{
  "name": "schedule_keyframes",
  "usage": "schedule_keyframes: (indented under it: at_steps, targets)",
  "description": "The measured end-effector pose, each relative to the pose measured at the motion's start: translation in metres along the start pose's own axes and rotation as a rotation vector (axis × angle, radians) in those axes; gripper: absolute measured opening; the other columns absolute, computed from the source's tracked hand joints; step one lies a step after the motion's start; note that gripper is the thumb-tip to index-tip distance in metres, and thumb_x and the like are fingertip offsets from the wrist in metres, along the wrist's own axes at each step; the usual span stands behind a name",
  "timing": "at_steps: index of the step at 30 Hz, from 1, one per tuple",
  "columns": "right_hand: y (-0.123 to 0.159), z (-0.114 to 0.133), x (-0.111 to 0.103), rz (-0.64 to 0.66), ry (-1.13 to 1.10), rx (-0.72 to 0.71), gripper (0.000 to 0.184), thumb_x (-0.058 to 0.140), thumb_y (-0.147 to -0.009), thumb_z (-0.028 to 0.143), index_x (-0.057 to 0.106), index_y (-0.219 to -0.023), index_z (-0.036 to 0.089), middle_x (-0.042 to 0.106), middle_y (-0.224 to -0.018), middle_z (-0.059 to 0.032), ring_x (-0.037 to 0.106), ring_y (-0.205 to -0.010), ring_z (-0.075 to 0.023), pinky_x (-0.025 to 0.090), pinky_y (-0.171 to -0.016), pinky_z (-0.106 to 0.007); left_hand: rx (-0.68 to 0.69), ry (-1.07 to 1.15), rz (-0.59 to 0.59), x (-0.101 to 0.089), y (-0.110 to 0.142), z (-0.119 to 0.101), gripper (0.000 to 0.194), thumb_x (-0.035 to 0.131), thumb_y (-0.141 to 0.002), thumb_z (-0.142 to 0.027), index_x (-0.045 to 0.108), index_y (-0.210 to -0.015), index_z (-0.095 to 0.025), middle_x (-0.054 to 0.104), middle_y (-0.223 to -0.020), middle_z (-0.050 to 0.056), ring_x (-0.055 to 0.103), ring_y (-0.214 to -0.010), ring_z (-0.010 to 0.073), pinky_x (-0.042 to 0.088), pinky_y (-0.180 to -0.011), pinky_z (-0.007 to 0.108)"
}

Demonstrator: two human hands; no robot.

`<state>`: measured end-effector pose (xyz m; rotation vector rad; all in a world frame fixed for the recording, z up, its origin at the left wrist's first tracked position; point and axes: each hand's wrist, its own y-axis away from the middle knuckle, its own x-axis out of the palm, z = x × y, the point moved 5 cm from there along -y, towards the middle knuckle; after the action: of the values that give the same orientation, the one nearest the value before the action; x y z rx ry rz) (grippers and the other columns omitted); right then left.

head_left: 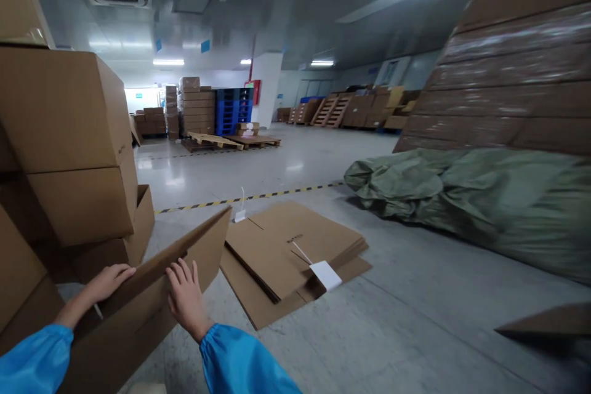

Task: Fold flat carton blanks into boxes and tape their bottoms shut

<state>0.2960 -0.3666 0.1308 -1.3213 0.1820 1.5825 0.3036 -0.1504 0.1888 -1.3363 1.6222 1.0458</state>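
Observation:
A brown cardboard box [152, 314] stands half unfolded at the lower left, one panel tilted up toward the right. My left hand [107, 282] lies on the upper edge of that panel, its fingers curled over the edge. My right hand [184, 298] presses flat against the panel's outer face with its fingers stretched out. Both arms wear blue sleeves. Just to the right, a stack of flattened cartons [290, 255] lies on the floor with a white strap and a white label across it.
Assembled cardboard boxes [64, 135] are stacked at the left. A green tarpaulin [475, 197] lies under a wrapped pallet load [512, 74] at the right. A yellow-black floor line [249, 197] crosses ahead. Wooden pallets [231, 141] and blue pallets stand far back.

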Motion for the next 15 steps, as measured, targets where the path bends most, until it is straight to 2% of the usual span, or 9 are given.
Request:
schedule_keyframes:
  at_steps: [2, 5, 8, 12, 15]
  targets:
    - [0.0, 0.0, -0.003, -0.029, 0.017, 0.01, 0.043, 0.064, -0.09, 0.025, 0.057, -0.131, 0.013, 0.058, -0.136, -0.0177, 0.043, -0.14, -0.0335, 0.021, -0.125, -0.061, -0.038, -0.186, -0.053, -0.005, 0.004, 0.002, 0.044, 0.033, -0.099, -0.043, 0.071, -0.102, -0.021, 0.076, -0.108, 0.011, 0.069, -0.109, 0.0309, 0.049, -0.093, 0.034]
    - [-0.001, -0.002, -0.01, -0.005, 0.018, -0.028, 0.031, 0.071, -0.089, 0.035, 0.06, -0.112, 0.019, 0.066, -0.112, -0.0107, 0.061, -0.115, -0.0283, 0.033, -0.12, -0.056, -0.053, -0.362, -0.044, -0.013, 0.009, 0.001, 0.038, 0.032, -0.103, -0.037, 0.067, -0.107, -0.022, 0.076, -0.103, 0.012, 0.071, -0.107, 0.0325, 0.05, -0.088, 0.034]
    - [0.0, 0.0, -0.023, 0.063, 0.009, -0.073, 0.024, 0.072, -0.09, 0.04, 0.06, -0.1, 0.021, 0.069, -0.095, -0.0049, 0.064, -0.096, -0.0248, 0.039, -0.114, -0.052, -0.106, -0.482, -0.027, -0.037, 0.015, 0.009, 0.038, 0.031, -0.106, -0.035, 0.066, -0.11, -0.019, 0.075, -0.103, 0.014, 0.071, -0.105, 0.0323, 0.05, -0.085, 0.033]
    - [0.02, 0.015, -0.052, 0.159, -0.001, -0.136, 0.027, 0.067, -0.093, 0.048, 0.062, -0.095, 0.021, 0.07, -0.092, -0.0048, 0.062, -0.094, -0.0238, 0.044, -0.101, -0.041, -0.245, -0.504, -0.134, -0.088, 0.03, 0.045, 0.044, 0.026, -0.108, -0.034, 0.065, -0.115, -0.016, 0.074, -0.112, 0.011, 0.069, -0.109, 0.0297, 0.049, -0.088, 0.031]
    - [0.048, 0.013, -0.074, 0.165, -0.035, -0.073, 0.028, 0.062, -0.096, 0.049, 0.065, -0.091, 0.021, 0.069, -0.095, -0.0047, 0.06, -0.095, -0.0232, 0.044, -0.086, -0.036, -0.402, -0.494, -0.196, -0.116, 0.047, 0.092, 0.045, 0.025, -0.108, -0.039, 0.063, -0.123, -0.019, 0.073, -0.117, 0.003, 0.066, -0.113, 0.0254, 0.047, -0.093, 0.03]
